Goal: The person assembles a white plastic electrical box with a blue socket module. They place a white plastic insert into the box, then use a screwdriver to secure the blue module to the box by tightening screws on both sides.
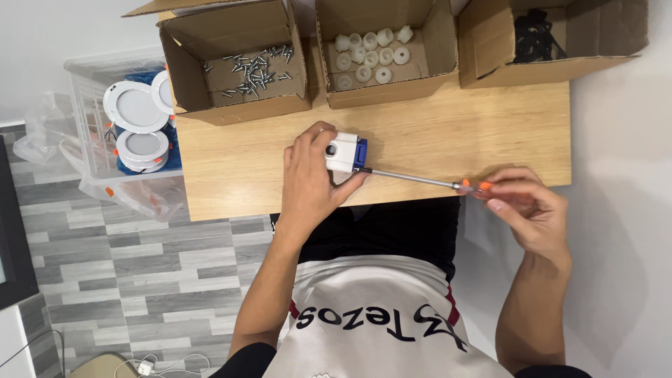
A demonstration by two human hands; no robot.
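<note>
- Your left hand (311,178) is curled around a small boxy part (346,152) of white plastic with a blue end, pinning it near the front of the pale wood-grain desk (448,133).
- Your right hand (528,206) is closed in a pinch on the orange handle of a screwdriver (420,178); its thin, shiny metal shaft runs straight to the blue end of the part.
- Three open cardboard boxes sit along the desk's far edge: the left box (234,63) holds loose silvery screws, the middle box (381,52) holds small round white plastic pieces, and the right box (553,35) holds something black that you can't make out.
- Left of the desk, a clear plastic bin (87,98) carries round white downlights (133,106) with smooth, flat faces.
- Grey plank flooring (140,259) lies below.
</note>
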